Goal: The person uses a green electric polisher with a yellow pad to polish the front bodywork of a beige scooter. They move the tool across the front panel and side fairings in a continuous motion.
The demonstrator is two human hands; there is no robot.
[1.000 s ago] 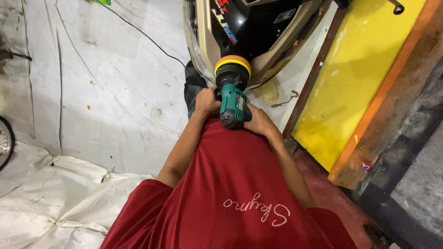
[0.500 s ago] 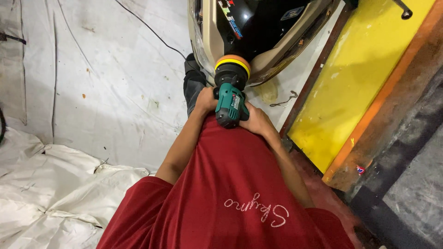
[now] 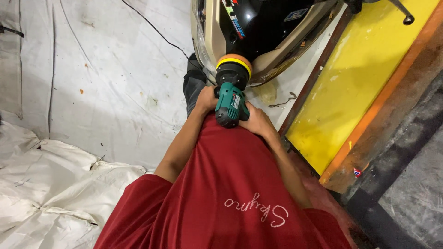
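A white tarpaulin (image 3: 92, 92) covers most of the floor, flat and stained under the work and bunched into folds at the lower left. A thin black cable (image 3: 157, 32) runs across it from the top edge towards the vehicle. Along the right side stands a yellow panel (image 3: 360, 87) with an orange border, and beyond it lies a dark concrete strip.

At the top centre is the bodywork of a scooter (image 3: 267, 32), glossy black in the middle with beige trim curving round its lower edge (only this end of it shows). No box, tray or other container is in view.

The person's red shirt (image 3: 230, 193) fills the bottom centre, both forearms reaching up from it towards the scooter. A dark trouser leg shows just left of the tool.

Between the hands is a green and black polisher (image 3: 230, 103), held upright just below the scooter. Its round head carries a yellow and orange foam pad (image 3: 235, 62) that meets the beige trim.

The left hand (image 3: 206, 99) wraps the left side of the green body, its fingers closed round it. The right hand (image 3: 256, 122) holds the rear of the polisher from the right, fingers curled tight on the housing.

A small bent wire lies on the tarpaulin just right of the hands.
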